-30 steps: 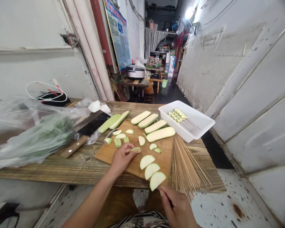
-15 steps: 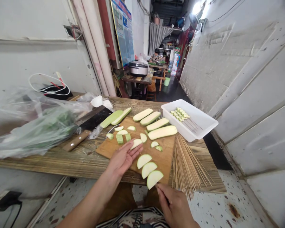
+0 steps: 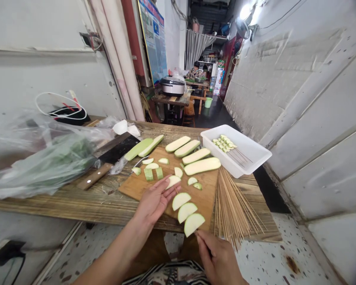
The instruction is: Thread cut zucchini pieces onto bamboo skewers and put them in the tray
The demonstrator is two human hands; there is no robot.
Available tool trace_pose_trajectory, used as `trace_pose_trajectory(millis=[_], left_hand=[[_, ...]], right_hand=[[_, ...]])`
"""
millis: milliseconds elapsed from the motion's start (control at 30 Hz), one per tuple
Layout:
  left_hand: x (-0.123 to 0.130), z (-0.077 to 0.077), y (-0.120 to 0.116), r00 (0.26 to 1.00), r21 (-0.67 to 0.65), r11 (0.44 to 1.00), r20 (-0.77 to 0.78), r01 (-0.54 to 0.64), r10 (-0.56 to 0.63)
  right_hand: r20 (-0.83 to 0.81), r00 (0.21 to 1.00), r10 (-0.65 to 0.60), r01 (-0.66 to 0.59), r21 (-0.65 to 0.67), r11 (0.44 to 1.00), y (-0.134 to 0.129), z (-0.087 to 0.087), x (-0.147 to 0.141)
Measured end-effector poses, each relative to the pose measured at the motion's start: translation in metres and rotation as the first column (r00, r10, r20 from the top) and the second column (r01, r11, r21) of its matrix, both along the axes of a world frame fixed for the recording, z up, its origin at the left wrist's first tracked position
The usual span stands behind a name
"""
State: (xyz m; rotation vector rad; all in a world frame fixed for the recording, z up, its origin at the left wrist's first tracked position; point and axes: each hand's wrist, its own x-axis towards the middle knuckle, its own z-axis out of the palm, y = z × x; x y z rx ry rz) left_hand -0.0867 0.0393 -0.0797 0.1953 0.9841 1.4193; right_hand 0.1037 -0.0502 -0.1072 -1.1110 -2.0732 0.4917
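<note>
The open left hand [image 3: 156,202] hovered beside a pale green squash slice [image 3: 173,181] on a wooden cutting board [image 3: 207,198], while the right hand [image 3: 218,259] pinched a thin bamboo skewer [image 3: 176,190] threaded with three half-moon slices [image 3: 186,212].

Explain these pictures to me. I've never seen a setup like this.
There is no machine here: one camera, worn on a person's head, looks down at their own two bare hands. On a wooden table lies a cutting board with pale green squash slices. The left hand is open, close to one slice. The right hand seems to pinch a thin skewer. Nearby are a cleaver, a bundle of bamboo skewers and a white tray.
</note>
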Motion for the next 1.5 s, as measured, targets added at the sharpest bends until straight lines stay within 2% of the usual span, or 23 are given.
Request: trace_pose_trajectory(millis=[300, 767, 933, 1200, 1333, 1500], left_hand=[[0.004, 0.001, -0.001, 1.000, 0.009, 1.000, -0.008, -0.010, 0.011], [0.016, -0.004, -0.011, 0.998, -0.023, 0.999, -0.049, 0.050, -0.051], [0.016, -0.005, -0.012, 0.997, 0.004, 0.997, -0.004, 0.080, -0.080], [0.016, -0.001, -0.012, 0.989, 0.010, 0.992, -0.085, 0.123, -0.121], [0.014, 0.000, -0.010, 0.993, 0.013, 0.995, -0.072, 0.095, -0.094], [0.004, 0.007, -0.004, 0.999, -0.005, 1.000, -0.038, 0.021, -0.021]], right_hand=[[0.035, 0.999, 0.018, -0.018, -0.013, 1.000, -0.002, -0.001, 0.002], [0.070, 0.997, -0.021, 0.023, -0.032, 0.999, -0.003, 0.000, 0.000], [0.049, 0.998, -0.036, 0.037, -0.013, 0.999, -0.003, 0.001, -0.001], [0.038, 0.999, 0.001, -0.001, 0.006, 1.000, -0.001, -0.004, 0.002], [0.026, 1.000, 0.014, -0.015, 0.022, 1.000, -0.001, -0.006, 0.003], [0.050, 0.997, 0.062, -0.061, -0.028, 0.998, -0.004, -0.001, 0.005]])
